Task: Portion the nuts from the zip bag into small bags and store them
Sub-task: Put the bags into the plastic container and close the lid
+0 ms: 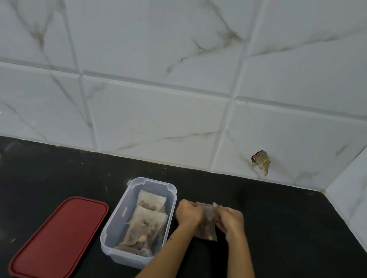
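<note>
A small clear bag of nuts (207,223) is held upright over the black counter, right of the box. My left hand (188,213) pinches its top left edge and my right hand (230,221) pinches its top right edge. The nuts sit in the bag's lower part. A clear plastic storage box (110,226) stands open to the left, with several filled small bags (146,219) lying inside it. The zip bag is not in view.
A dark red lid (60,240) lies flat on the counter left of the box. The black counter (290,240) runs to a white marble-tiled wall behind and at the right corner. A chipped spot (261,162) marks the wall tile.
</note>
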